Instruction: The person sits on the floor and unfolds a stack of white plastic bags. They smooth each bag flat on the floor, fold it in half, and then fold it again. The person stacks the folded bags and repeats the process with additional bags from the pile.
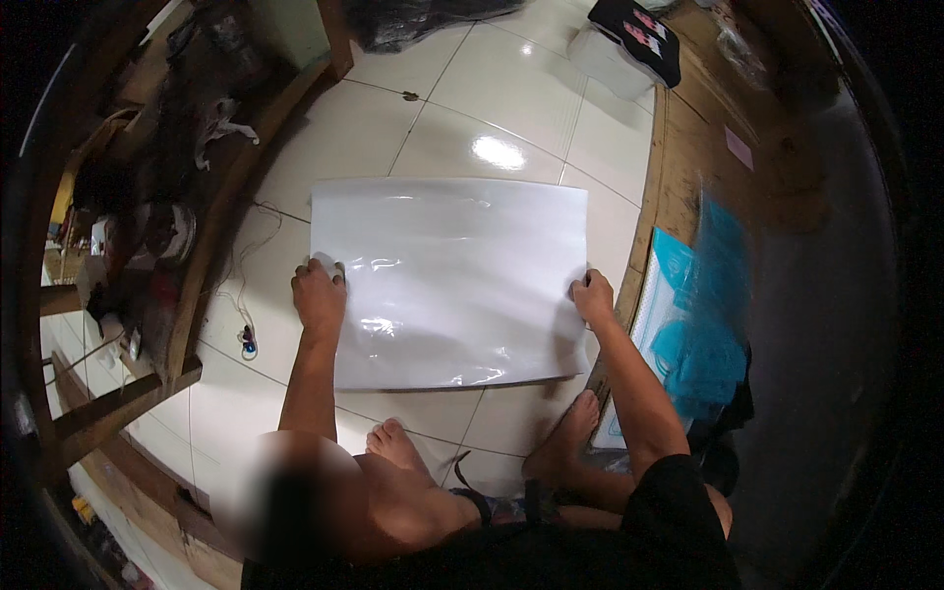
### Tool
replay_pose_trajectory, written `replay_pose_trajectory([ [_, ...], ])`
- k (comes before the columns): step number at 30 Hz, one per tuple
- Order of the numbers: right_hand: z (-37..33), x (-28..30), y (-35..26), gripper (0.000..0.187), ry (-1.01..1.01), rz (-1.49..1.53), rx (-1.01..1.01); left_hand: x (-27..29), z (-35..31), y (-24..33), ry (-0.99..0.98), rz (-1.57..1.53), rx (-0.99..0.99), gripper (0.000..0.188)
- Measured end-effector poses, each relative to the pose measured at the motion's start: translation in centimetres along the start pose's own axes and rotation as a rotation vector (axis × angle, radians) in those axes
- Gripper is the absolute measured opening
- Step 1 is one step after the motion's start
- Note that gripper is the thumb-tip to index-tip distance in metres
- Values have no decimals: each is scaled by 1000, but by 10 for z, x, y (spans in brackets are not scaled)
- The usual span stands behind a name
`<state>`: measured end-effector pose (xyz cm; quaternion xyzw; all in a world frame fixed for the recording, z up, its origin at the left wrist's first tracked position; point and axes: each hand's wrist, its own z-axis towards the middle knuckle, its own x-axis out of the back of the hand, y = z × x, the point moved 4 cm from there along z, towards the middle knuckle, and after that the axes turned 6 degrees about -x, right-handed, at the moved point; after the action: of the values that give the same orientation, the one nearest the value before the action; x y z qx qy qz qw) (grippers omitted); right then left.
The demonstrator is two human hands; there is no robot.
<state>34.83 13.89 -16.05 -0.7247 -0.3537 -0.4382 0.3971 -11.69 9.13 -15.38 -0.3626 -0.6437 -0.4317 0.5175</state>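
Observation:
A large white glossy sheet, roughly rectangular, spreads flat in front of me over the floor, with light glinting off its ripples. My left hand is closed on its left edge, about midway along, and the fingertips curl over the top. On the opposite edge, my right hand pinches the sheet between thumb and fingers. A thin dark shadow runs under the near edge; whether the sheet rests on the tiles or is slightly lifted, I cannot tell.
Pale floor tiles surround the sheet. Left stands a wooden shelf with clutter; a thin cord lies beside it. At right, turquoise-and-white packaging leans near a wooden board. Folded black fabric sits at the far right.

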Motion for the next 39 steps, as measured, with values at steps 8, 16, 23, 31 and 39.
replay_pose_trajectory([
  [8, 3, 4, -3, 31, -46, -3, 15, -3, -1, -1, 56, -5, -15, 29],
  [16, 26, 35, -105, 54, 165, 27, 535, 61, -107, -19, 121, -560, 74, 23],
  [23, 53, -31, -256, 45, -255, -231, 952, -18, -238, 20, -799, -1660, 1092, 52],
  [31, 45, -37, -283, 28, -520, -461, 981, -37, -205, 52, -612, -1967, 1112, 37],
  [39, 56, -45, -280, 27, -402, -507, 1016, -31, -188, 56, -585, -1912, 1278, 34],
])
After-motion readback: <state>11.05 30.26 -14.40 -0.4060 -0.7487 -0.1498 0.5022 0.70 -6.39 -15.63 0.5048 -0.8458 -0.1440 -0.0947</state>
